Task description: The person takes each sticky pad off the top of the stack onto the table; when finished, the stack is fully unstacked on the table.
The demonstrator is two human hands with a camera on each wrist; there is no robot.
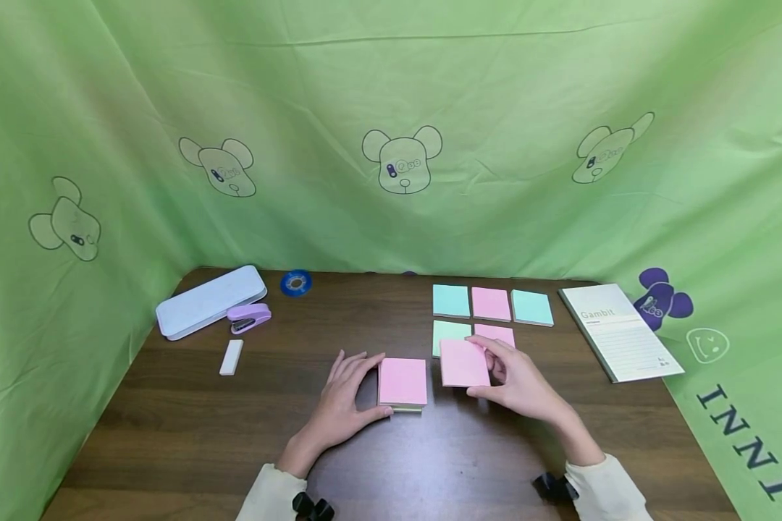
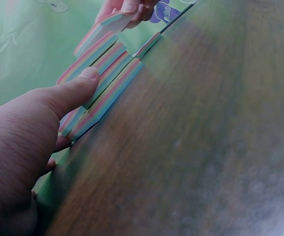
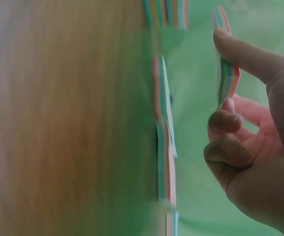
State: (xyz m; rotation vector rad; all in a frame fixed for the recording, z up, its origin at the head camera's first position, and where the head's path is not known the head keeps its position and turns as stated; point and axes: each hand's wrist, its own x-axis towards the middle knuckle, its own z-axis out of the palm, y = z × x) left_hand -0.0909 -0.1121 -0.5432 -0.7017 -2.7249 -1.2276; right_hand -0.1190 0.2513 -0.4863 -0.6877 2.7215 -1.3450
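A thick stack of sticky notes (image 1: 402,383) with a pink top sheet lies on the dark wooden table (image 1: 234,434). My left hand (image 1: 345,405) rests beside it, thumb at the near edge and fingers against its left side; the stack (image 2: 102,93) shows as coloured layers in the left wrist view. My right hand (image 1: 518,383) pinches a thinner pink-topped pad (image 1: 464,363) between thumb and fingers and holds it lifted off the table; its striped edge (image 3: 226,73) shows in the right wrist view. Behind it lie green and pink pads (image 1: 492,304) in two rows.
A white "Gambit" booklet (image 1: 619,329) lies at the right. At the back left are a pale blue pencil case (image 1: 210,300), a purple stapler (image 1: 249,317), a blue tape roll (image 1: 296,282) and a white eraser (image 1: 231,357). Green cloth walls enclose the table.
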